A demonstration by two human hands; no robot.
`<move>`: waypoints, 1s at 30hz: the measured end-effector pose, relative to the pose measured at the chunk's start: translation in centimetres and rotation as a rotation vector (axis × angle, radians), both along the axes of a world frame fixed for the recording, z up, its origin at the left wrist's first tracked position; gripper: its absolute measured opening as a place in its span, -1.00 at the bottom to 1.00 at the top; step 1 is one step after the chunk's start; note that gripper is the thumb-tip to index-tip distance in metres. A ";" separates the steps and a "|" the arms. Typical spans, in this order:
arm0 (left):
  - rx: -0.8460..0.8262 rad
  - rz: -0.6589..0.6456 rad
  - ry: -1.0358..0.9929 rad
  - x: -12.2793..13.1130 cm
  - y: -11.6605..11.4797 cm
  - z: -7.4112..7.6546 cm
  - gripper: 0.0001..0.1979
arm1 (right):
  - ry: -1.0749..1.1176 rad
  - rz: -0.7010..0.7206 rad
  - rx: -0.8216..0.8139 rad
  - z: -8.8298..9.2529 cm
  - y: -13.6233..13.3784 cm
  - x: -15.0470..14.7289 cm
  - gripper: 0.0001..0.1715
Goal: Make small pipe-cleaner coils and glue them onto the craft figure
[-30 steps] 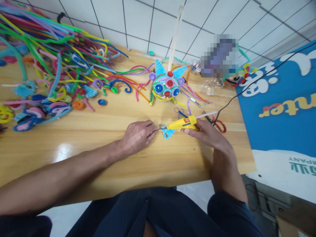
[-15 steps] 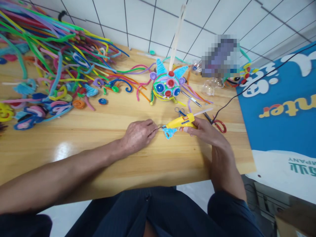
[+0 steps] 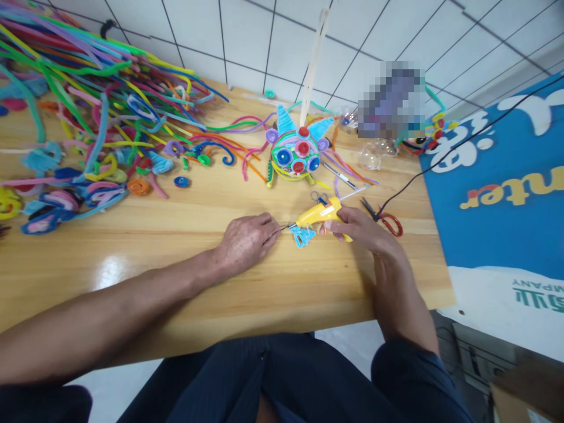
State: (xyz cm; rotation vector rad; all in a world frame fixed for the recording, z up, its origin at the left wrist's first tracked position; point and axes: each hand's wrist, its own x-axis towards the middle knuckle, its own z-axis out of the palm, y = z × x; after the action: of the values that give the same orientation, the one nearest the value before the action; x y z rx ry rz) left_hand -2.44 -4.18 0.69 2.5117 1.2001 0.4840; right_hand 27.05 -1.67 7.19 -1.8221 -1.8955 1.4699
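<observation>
My right hand is wrapped round the handle of a yellow hot glue gun, with a glue stick poking out of its back end. The nozzle points left, right above the edge of a small blue pipe-cleaner piece near the table. My left hand is closed, its fingertips pinching a thin dark tool that looks like tweezers; its tip reaches the nozzle and the blue piece. Whether the nozzle touches the piece I cannot tell. Beyond stands a round pipe-cleaner figure with blue pointed ears.
Red-handled scissors lie right of my right hand, beside a black cord. A smaller pair of scissors is behind the glue gun. Heaps of pipe cleaners fill the back left. Clear plastic balls sit at the back right.
The glue gun has rolled and tilted in my right hand, its back end dropping slightly and more of its handle showing below my fingers. My left hand has hardly moved.
</observation>
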 end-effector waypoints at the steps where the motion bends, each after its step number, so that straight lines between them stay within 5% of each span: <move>1: -0.006 0.000 0.002 0.0 0.0 0.0 -0.67 | 0.005 0.002 -0.006 0.0 0.1 0.0 -0.51; 30: -0.001 0.015 -0.108 -0.3 0.3 -0.4 -0.75 | 0.011 0.030 -0.006 0.2 0.1 0.0 -0.56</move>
State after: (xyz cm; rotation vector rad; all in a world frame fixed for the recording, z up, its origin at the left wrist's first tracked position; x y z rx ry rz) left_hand -2.79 -3.85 0.27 2.4432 1.1785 0.6142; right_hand 27.05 -1.54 7.36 -1.7917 -1.9237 1.4932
